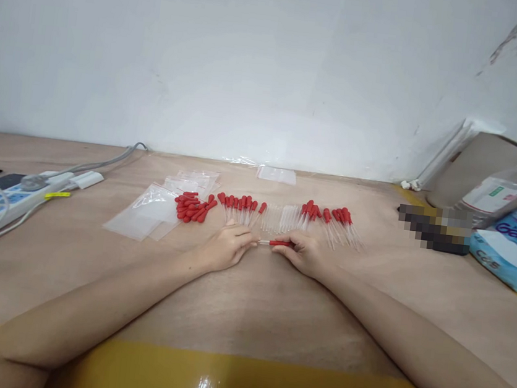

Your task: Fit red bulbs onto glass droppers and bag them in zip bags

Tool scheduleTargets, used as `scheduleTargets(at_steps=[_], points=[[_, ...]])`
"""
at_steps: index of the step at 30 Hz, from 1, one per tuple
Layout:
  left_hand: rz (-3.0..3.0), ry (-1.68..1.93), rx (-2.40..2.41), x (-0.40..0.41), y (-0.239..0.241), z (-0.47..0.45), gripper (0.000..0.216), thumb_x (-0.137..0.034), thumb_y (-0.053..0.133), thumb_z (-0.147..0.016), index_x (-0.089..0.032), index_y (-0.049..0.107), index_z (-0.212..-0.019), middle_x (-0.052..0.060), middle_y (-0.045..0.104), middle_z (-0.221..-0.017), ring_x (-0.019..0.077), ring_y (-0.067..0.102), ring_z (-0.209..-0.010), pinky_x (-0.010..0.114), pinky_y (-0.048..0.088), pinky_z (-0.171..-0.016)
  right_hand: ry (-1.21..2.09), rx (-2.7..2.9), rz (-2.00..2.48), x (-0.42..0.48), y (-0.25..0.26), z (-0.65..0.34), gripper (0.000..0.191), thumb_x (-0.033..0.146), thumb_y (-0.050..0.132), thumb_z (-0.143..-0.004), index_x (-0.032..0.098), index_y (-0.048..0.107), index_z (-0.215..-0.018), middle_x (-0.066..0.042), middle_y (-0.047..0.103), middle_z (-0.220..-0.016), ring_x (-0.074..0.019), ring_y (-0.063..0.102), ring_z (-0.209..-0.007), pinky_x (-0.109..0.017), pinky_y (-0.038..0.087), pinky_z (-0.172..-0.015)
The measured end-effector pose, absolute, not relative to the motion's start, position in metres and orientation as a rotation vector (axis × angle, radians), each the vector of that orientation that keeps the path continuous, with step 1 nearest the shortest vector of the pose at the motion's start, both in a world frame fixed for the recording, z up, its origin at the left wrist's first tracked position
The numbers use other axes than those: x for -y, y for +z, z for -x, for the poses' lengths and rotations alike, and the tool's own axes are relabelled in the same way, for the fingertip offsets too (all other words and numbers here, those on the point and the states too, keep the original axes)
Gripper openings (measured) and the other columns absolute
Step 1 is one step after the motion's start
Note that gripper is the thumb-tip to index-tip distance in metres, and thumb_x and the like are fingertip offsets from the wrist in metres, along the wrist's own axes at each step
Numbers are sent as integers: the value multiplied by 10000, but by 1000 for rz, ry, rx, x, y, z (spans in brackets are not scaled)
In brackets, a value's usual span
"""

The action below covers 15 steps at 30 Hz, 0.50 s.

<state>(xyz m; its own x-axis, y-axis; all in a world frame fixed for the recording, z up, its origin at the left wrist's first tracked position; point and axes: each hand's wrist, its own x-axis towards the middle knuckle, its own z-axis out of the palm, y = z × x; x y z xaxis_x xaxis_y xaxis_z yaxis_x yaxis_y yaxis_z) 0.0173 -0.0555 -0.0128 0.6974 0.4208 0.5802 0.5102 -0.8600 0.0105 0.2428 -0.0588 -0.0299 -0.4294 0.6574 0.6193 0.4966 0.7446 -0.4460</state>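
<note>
Between my two hands lies a dropper [276, 243], held level, with a clear tube and a red rubber bulb on its right end. My left hand [232, 246] is closed on the tube end. Closed on the red bulb is my right hand [303, 252]; its fingers hide part of the bulb. Just beyond my hands, a row of clear tubes [279, 217] lies on the table. Droppers with red bulbs [241, 203] lie left of these tubes, and more droppers [337, 221] lie to the right. A pile of loose red bulbs [193, 207] sits further left.
Clear zip bags [142, 210] lie left of the bulbs, and another bag [277, 175] lies by the wall. A power strip [10, 200] with cables is at the left. On the right stand a plastic bottle [496, 190] and a tissue pack [509, 263].
</note>
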Motion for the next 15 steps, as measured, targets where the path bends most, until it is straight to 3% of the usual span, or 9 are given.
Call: scheduleTargets(at_steps=[15], points=[[2756,-921,753,51,-19,-14,208,-238,421,-890,-153,610,-870,34,617,-722,126,551,-647,276,360,-650,213,2158,839,63,-24,-242,141,284,554,-800,188,657,-792,-22,664,-720,-120,596,-656,-232,462,-620]])
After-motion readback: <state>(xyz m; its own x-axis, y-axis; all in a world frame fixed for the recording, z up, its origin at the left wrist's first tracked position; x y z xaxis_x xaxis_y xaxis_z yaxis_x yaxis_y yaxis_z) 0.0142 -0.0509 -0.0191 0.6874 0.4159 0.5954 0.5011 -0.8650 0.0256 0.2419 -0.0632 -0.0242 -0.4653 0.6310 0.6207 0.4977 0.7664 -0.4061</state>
